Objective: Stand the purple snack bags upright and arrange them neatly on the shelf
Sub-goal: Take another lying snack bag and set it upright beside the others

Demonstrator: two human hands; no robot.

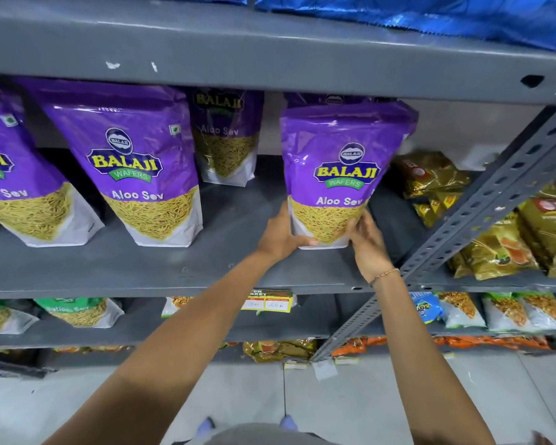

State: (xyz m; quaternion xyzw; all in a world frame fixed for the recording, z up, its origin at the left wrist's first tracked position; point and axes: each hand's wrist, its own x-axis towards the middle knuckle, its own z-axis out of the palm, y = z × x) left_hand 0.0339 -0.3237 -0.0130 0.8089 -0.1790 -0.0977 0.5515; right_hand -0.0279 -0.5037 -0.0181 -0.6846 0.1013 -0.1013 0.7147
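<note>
Two hands on one purple bag, grey shelf

Grey metal shelf (225,268) fills the view, largest thing in frame; slotted diagonal brace (482,200) crosses its right side; blue bags (430,17) lie on the tier above. Five purple snack bags visible on the middle tier: far-left bag (16,175) upright but leaning, cut off by the frame edge; second bag (135,162) upright, tilted slightly, just beside it; third bag (227,136) standing further back, near the rear of the shelf; held bag (341,168) upright at the front right, base resting on the shelf; another purple bag (331,98) right behind it, only its top edge shows. Gold packets (501,245) heaped to the right, past the brace; green-and-white packets (77,311) on the tier below; yellow price tag (268,301) on the shelf lip. Left hand (281,237) grips the held bag's lower left corner, thumb across the front, fingers curled behind; right hand (368,242) presses the lower right corner, fingers wrapped on the side of the bag; thin bracelet (384,274) on the right wrist.
</note>
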